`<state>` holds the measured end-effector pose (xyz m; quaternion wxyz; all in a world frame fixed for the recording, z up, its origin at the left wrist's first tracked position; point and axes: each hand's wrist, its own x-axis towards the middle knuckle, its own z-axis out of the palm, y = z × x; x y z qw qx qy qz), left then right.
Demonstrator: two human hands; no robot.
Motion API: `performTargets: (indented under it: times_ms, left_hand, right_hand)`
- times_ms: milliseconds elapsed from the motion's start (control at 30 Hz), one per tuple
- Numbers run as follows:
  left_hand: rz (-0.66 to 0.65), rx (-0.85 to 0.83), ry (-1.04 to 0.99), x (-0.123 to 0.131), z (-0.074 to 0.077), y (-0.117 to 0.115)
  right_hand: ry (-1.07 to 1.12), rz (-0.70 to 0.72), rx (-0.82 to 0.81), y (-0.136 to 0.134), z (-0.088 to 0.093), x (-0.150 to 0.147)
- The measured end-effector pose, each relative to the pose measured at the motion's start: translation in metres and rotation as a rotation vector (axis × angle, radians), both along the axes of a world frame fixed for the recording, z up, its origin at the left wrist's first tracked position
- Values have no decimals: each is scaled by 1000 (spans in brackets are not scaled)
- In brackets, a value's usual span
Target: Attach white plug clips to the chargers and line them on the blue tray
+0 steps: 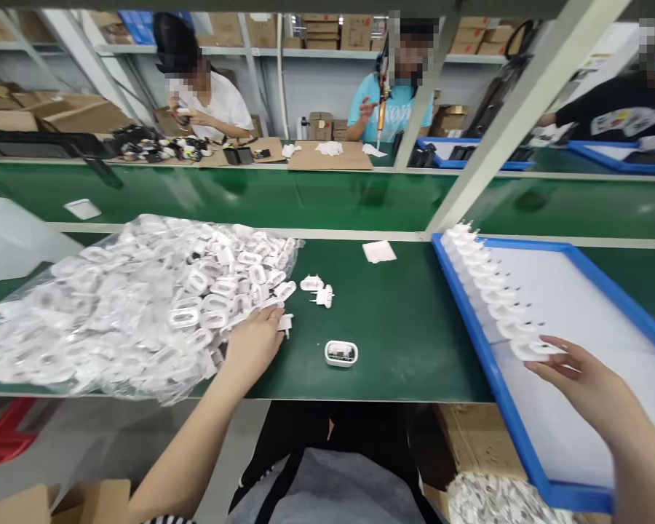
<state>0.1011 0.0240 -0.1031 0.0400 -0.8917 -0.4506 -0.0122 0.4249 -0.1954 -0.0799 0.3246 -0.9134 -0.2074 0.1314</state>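
My left hand [254, 346] is at the right edge of a clear plastic bag [114, 306] heaped with white oval plug housings. Its fingers are curled around a white plug piece [287, 322] with metal pins, partly hidden by the fingers. On the right, my right hand [578, 371] pinches a white plug housing [535, 349] at the near end of a row of white plugs [485, 280], pins pointing right, along the left side of a blue-rimmed tray [469, 327]. Between my hands, an open oval housing [341, 354] lies with dark parts inside. Two pinned pieces [317, 290] lie farther back.
A white square pad [379, 252] lies on the green bench [398, 313]. A slanted metal post [513, 131] rises behind the tray. Three people work across the bench. White parts [502, 498] fill a box below; a red stool [11, 433] stands at left.
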Motion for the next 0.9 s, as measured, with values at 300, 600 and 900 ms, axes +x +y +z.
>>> performTargets:
  times_ms: [300,600,900]
  left_hand:
    - [-5,-70,-573,-6,9,-3]
    - [-210,-540,-952,10,3,-19]
    - [-235,-1269,-1068,23,17,-43]
  right_hand:
    - [24,166,246,-18,-15,4]
    - [-92,321,-86,-11,-12,8]
    - [-489,598,222,-4,20,-83]
